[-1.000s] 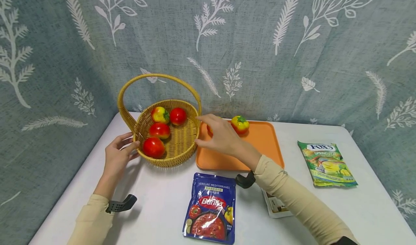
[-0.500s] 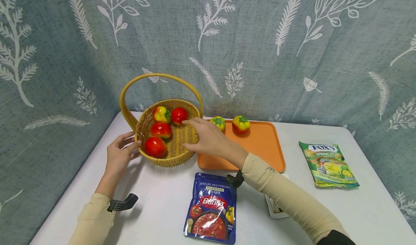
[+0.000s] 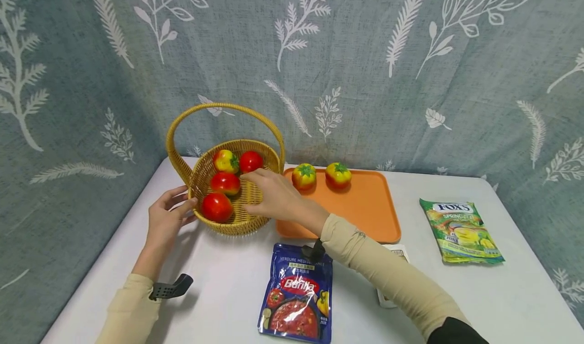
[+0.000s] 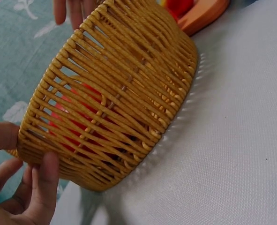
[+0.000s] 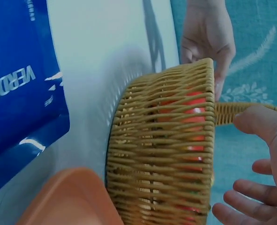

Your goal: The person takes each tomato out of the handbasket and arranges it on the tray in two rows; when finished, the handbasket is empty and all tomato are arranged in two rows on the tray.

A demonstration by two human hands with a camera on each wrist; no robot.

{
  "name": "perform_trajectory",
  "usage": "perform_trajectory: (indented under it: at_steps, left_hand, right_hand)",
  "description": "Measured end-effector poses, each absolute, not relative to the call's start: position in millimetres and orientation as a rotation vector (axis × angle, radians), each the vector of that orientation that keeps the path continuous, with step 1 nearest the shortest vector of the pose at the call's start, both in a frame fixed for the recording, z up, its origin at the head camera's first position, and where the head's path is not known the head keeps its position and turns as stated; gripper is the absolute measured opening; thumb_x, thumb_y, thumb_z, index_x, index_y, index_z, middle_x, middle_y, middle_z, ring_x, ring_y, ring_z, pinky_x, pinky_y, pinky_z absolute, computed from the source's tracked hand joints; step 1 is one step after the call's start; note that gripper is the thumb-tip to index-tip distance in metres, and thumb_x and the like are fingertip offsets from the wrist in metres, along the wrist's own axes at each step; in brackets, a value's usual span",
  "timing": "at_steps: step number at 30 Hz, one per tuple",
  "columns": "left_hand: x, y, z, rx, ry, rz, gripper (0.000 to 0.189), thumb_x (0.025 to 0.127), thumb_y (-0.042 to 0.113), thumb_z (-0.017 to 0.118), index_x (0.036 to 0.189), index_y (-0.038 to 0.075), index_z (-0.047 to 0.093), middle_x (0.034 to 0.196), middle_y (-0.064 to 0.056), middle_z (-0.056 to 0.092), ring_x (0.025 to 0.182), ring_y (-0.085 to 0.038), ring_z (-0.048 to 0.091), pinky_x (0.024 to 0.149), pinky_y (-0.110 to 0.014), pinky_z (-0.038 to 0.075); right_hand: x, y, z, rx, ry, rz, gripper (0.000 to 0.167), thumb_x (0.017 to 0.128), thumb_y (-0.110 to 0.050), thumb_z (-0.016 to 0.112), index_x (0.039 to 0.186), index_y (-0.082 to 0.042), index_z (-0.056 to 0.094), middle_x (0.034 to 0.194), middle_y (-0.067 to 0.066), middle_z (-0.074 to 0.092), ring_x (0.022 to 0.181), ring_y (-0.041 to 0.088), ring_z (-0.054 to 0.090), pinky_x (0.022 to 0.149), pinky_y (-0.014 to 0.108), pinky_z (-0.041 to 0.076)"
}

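In the head view a woven basket (image 3: 255,226) with a tall arched handle stands at the left of the table. Several red tomatoes (image 3: 217,206) lie in it, one of them a yellow-and-red tomato (image 3: 225,161) with a green top. My left hand (image 3: 165,219) grips the basket's left rim; the left wrist view shows the thumb (image 4: 48,180) against the weave. Over the basket's right side hovers my right hand (image 3: 278,196), its thumb and fingers spread apart. In the right wrist view nothing shows between that thumb and those fingers.
An orange tray (image 3: 365,209) stands right of the basket, bearing two yellow-and-red tomatoes (image 3: 338,176) at its back. In front lies a blue Barilla pouch (image 3: 296,298). A pale packet (image 3: 396,251) is partly under the right forearm. A green Fox's bag (image 3: 462,231) lies far right.
My right hand has moved left from the tray's edge to above the basket, uncovering the left tomato on the tray. The left hand keeps its place on the rim.
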State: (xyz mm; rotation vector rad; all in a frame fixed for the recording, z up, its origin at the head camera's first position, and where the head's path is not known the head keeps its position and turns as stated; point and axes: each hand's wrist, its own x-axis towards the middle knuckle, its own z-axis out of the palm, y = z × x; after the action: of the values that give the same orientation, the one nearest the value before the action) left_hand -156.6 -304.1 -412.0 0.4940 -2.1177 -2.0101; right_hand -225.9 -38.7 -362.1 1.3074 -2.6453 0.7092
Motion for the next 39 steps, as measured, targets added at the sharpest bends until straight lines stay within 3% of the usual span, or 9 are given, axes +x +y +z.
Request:
perform_trajectory:
  at_steps: [5, 17, 29, 39]
  left_hand:
    - [-156.0, -303.8, -410.7, 0.517, -2.129, -1.995, 0.051, 0.095, 0.013, 0.07, 0.141, 0.005, 0.05, 0.121, -0.008, 0.052, 0.087, -0.006, 0.064, 0.069, -0.026, 0.06]
    - [-158.6, -300.7, -410.2, 0.513, -2.147, -1.963, 0.05, 0.095, 0.016, 0.07, 0.14, 0.005, 0.051, 0.12, -0.007, 0.053, 0.09, -0.007, 0.064, 0.071, -0.027, 0.06]
    - [-156.9, -299.0, -407.8, 0.543, -2.127, -1.986, 0.05, 0.094, 0.015, 0.071, 0.139, 0.005, 0.052, 0.119, -0.007, 0.053, 0.088, -0.007, 0.065, 0.07, -0.026, 0.06]
    - [-155.8, -300.2, -409.4, 0.518, -2.087, -2.034, 0.048, 0.094, 0.013, 0.071, 0.138, 0.005, 0.053, 0.116, -0.005, 0.053, 0.088, -0.008, 0.065, 0.069, -0.027, 0.06]
  right_hand:
    - [-225.9, -55.9, -364.0, 1.324, -2.72, 0.657, 0.067, 0.085, -0.04, 0.077, 0.14, -0.009, 0.055, 0.131, 0.008, 0.059, 0.113, 0.021, 0.059, 0.092, 0.033, 0.053]
    - [-231.0, -75.4, -374.1, 1.368, -2.75, 0.573, 0.065, 0.083, -0.038, 0.08, 0.137, -0.01, 0.059, 0.122, 0.004, 0.062, 0.096, 0.015, 0.059, 0.077, 0.025, 0.053]
    - [-230.4, -89.6, -374.5, 1.43, -2.805, 0.502, 0.071, 0.082, -0.039, 0.082, 0.142, -0.013, 0.054, 0.135, 0.005, 0.057, 0.116, 0.019, 0.058, 0.096, 0.029, 0.051]
    - [-229.9, -96.8, -376.0, 1.45, -2.781, 0.409, 0.076, 0.082, -0.04, 0.082, 0.145, -0.014, 0.051, 0.132, 0.006, 0.055, 0.109, 0.017, 0.059, 0.094, 0.027, 0.051]
